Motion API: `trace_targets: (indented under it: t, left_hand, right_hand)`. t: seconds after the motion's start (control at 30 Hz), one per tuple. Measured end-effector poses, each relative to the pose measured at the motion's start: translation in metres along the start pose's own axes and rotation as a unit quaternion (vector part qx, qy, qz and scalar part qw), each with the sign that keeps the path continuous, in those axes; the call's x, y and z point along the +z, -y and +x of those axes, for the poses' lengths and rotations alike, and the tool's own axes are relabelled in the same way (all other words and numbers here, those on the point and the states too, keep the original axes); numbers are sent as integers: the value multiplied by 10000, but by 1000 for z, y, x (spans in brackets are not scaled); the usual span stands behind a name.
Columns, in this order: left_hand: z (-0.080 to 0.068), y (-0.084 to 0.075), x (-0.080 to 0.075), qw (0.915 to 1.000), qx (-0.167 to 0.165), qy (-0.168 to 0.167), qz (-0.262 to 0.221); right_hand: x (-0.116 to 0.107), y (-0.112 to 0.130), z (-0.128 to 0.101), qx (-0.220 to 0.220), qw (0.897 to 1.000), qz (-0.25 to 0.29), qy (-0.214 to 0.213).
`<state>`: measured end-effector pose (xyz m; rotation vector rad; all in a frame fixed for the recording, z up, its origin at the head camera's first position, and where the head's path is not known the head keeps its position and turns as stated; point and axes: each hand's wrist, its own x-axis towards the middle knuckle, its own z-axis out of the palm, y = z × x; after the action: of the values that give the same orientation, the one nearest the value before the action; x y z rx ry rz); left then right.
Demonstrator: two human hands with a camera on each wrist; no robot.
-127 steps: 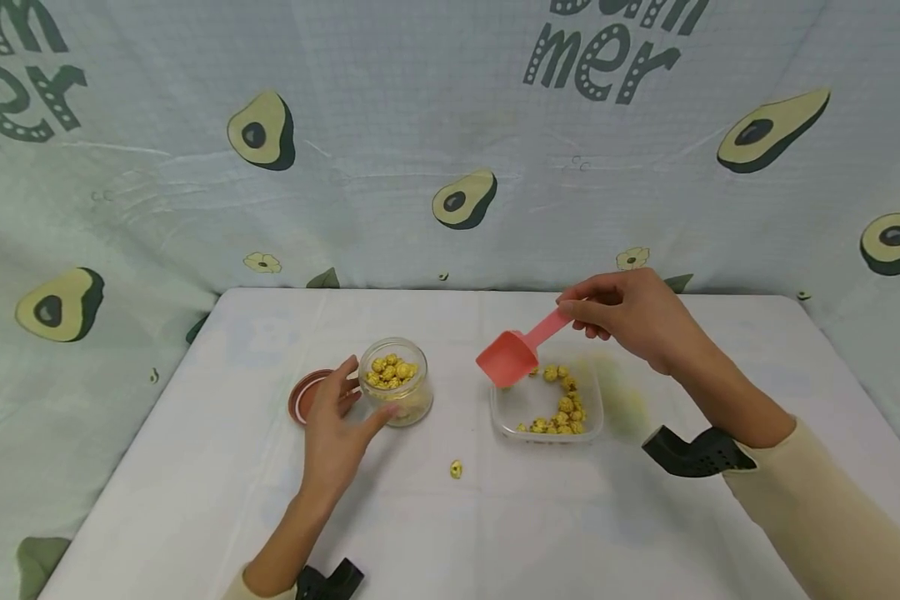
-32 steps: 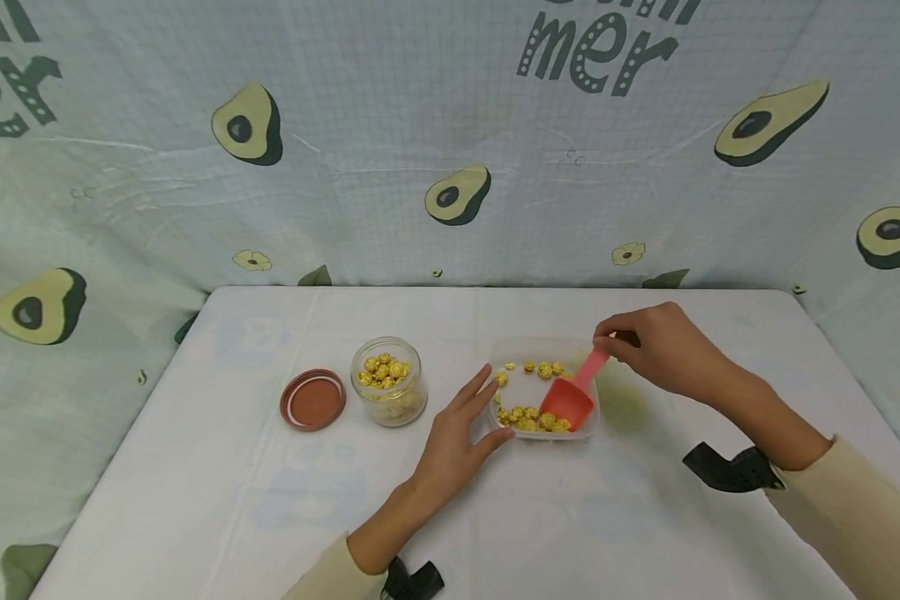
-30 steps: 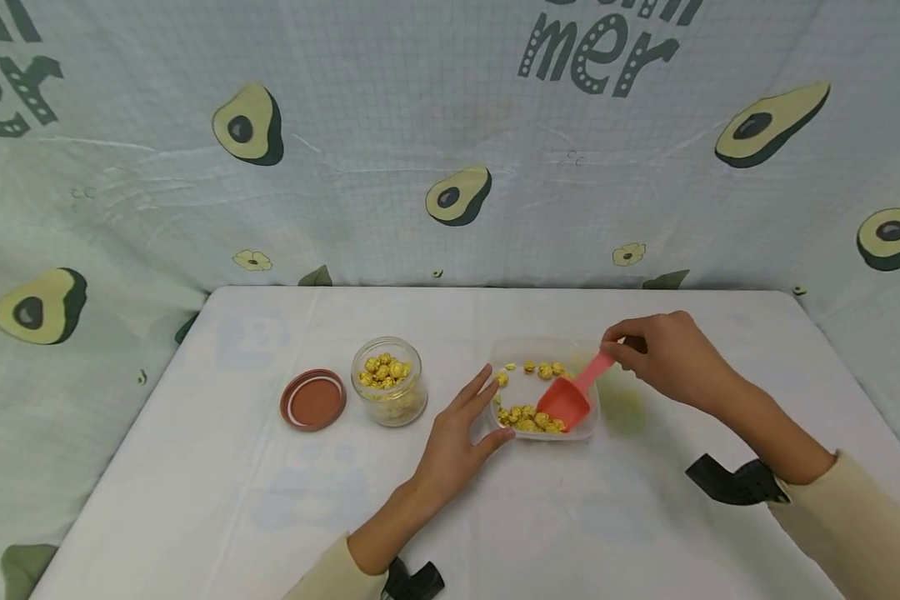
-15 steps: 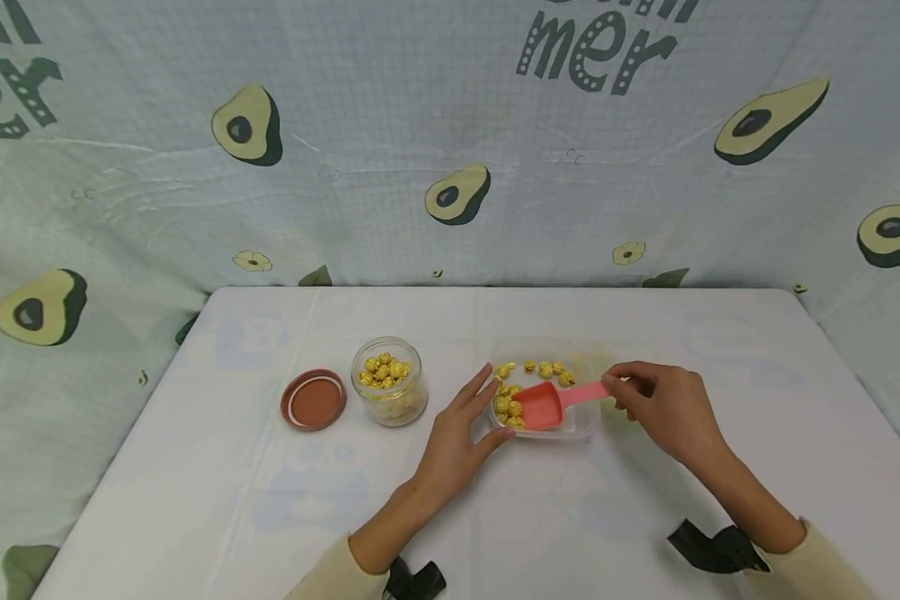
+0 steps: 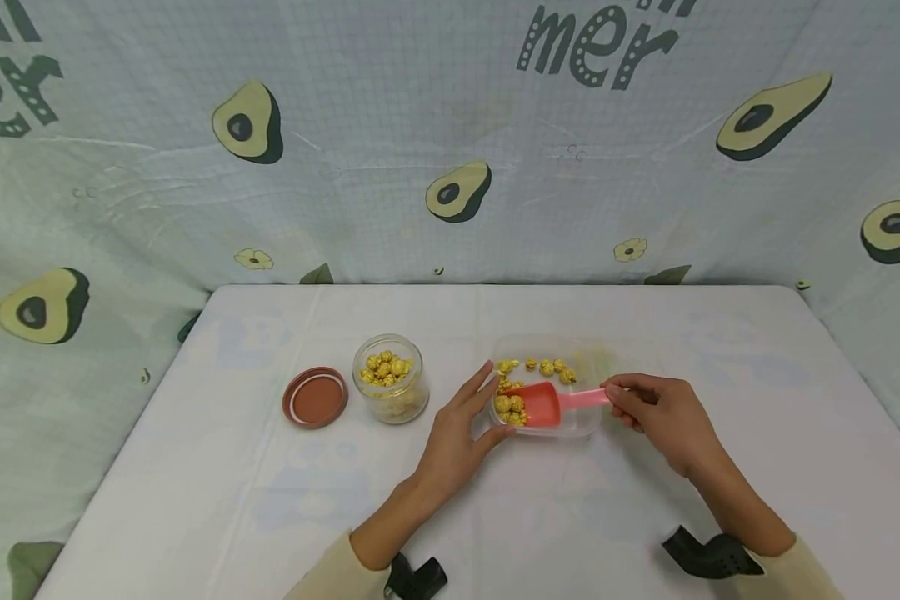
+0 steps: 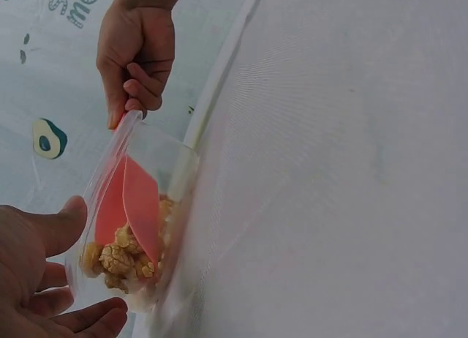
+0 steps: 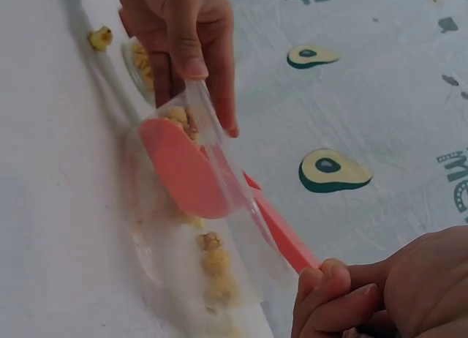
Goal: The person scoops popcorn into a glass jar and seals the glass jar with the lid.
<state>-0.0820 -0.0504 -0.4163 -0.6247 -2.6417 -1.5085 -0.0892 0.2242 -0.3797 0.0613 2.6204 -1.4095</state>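
Observation:
My right hand (image 5: 663, 417) pinches the handle end of a pink plastic scoop (image 5: 542, 407). The scoop's bowl lies inside a clear plastic container (image 5: 581, 429), its mouth facing left. Yellow popcorn (image 5: 512, 407) is gathered at the bowl's lip by the left wall, and more pieces line the back wall. My left hand (image 5: 453, 442) rests against the container's left end with fairly straight fingers, thumb at the front corner. In the left wrist view, popcorn (image 6: 117, 259) sits beside the scoop (image 6: 140, 203). The right wrist view shows the left thumb at the container's rim (image 7: 201, 107).
Left of the container stands an open glass jar (image 5: 393, 404) part filled with popcorn. A reddish-brown lid (image 5: 315, 397) lies beside it, inner side up. One loose popcorn piece (image 7: 100, 38) lies on the white tablecloth (image 5: 270, 517). An avocado-print curtain (image 5: 345, 200) hangs behind.
My left hand has gone from the jar to the container's left end. My right hand has lowered the scoop into the container, then swung it leftward, pushing popcorn against the left wall.

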Motion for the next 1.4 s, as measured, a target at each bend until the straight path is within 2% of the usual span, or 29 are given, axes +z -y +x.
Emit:
trace_targets:
  t: [0.17,0.3,0.43,0.73,1.03,1.4]
  left_hand:
    - [1,-1,-1,10000,-34,3,9]
    - [1,-1,-2,9999,-121,-18,-3]
    - [1,-1,-1,9999,-124,-3,-103]
    - [1,-3,-2,9998,-168,45,-38]
    - [1,-2,-2,9999,-106,6,-3]
    - [0,-1,-2,9999,-21,-65,-113]
  right_hand:
    - [-1,3,7,139,9997,201,65]
    - [4,6,12,100,9998,145,115]
    - [-1,8,13,175,9995,110,228]
    - [-7,7,18,437,9947,728,574]
    - [-10,6,23,603,9930,734,700]
    - [-24,-5,20,504,9885,1169,822]
